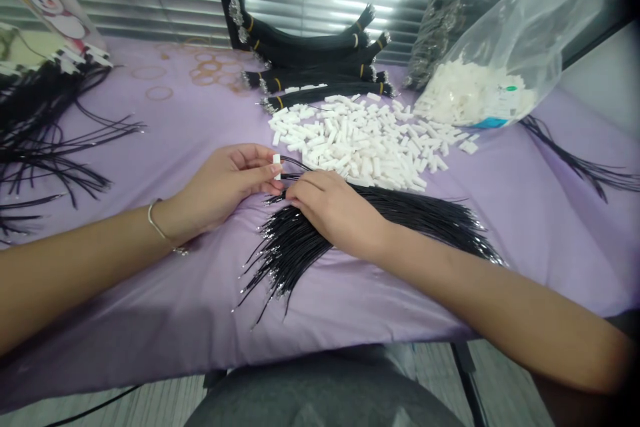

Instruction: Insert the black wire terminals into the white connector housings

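Between the thumb and fingers of my left hand (233,180) is a small white connector housing (277,167), held upright. Black wires (295,161) run from its right side toward my right hand (333,210). The fingertips of that hand are pinched together at the wires near the housing; exactly which wires they grip is hidden. Under my right hand lies a thick bundle of loose black wires (420,210) with shiny metal terminals at the ends. Just behind both hands spreads a heap of white connector housings (360,140).
Banded black wire bundles (310,47) lie at the back. A clear plastic bag (525,47) holding more white housings stands at back right. Wires with white connectors (45,93) are at left. Rubber bands (205,70) rest on the purple tablecloth (170,327). Loose wires (585,153) lie far right.
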`<state>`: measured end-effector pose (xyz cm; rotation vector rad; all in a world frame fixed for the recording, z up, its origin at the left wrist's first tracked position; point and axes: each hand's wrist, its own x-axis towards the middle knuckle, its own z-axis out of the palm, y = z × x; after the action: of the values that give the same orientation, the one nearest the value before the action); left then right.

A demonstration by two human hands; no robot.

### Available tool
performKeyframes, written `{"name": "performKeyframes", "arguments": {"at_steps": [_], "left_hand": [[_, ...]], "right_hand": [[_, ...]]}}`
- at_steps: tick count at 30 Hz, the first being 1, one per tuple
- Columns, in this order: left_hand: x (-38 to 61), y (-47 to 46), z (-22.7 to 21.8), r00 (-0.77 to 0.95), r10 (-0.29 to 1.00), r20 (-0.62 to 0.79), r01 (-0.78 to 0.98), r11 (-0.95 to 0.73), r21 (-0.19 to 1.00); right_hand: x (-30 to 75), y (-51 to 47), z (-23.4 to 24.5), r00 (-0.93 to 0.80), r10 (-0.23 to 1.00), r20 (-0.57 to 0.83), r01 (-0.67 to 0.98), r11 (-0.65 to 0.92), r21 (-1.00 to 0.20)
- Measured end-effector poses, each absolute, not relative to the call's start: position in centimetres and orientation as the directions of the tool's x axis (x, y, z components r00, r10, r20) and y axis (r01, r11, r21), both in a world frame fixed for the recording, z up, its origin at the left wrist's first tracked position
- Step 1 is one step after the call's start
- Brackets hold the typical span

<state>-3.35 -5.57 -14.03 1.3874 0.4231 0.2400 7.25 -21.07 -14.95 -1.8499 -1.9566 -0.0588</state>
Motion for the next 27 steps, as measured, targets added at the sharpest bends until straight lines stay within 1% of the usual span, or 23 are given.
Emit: {"name": "performKeyframes", "arguments": {"at_steps": [5,8,11,14,16,17,20,23,27], "left_hand": [[-3.4,-5.3,-14.4,0.910,0.392,-0.138,0.076,0.169,0.983],[-3.3,-5.2,-14.4,0.912,0.387,-0.132,0.079,0.149,0.986],[-3.3,-5.4,-14.3,0.911,0.390,-0.132,0.078,0.152,0.985],[-3.3,-5.4,-14.3,0.909,0.395,-0.133,0.076,0.155,0.985],[-3.3,-5.4,-14.3,0.905,0.405,-0.130,0.078,0.143,0.987],[-3.3,-5.4,-14.3,0.904,0.409,-0.128,0.078,0.136,0.988],[-3.4,-5.4,-14.3,0.907,0.403,-0.117,0.078,0.113,0.991],[-3.6,-5.3,-14.3,0.923,0.370,-0.105,0.080,0.083,0.993],[-3.7,-5.2,-14.3,0.941,0.329,-0.076,0.062,0.055,0.997]], "right_hand": [[7.6,-21.1,-14.1,0.032,0.952,0.304,0.901,0.104,-0.421],[7.8,-21.1,-13.9,0.075,0.968,0.238,0.877,0.049,-0.478],[7.6,-21.1,-13.8,0.145,0.973,0.178,0.871,-0.041,-0.489],[7.1,-21.3,-13.8,0.169,0.974,0.150,0.895,-0.088,-0.437],[6.9,-21.5,-13.9,0.176,0.971,0.162,0.904,-0.094,-0.418],[6.8,-21.6,-13.9,0.186,0.967,0.176,0.899,-0.095,-0.427],[7.0,-21.8,-13.9,0.230,0.947,0.225,0.855,-0.086,-0.511],[7.3,-21.9,-13.7,0.239,0.929,0.282,0.798,-0.022,-0.603],[7.6,-22.0,-13.4,0.260,0.897,0.358,0.767,0.034,-0.641]]}}
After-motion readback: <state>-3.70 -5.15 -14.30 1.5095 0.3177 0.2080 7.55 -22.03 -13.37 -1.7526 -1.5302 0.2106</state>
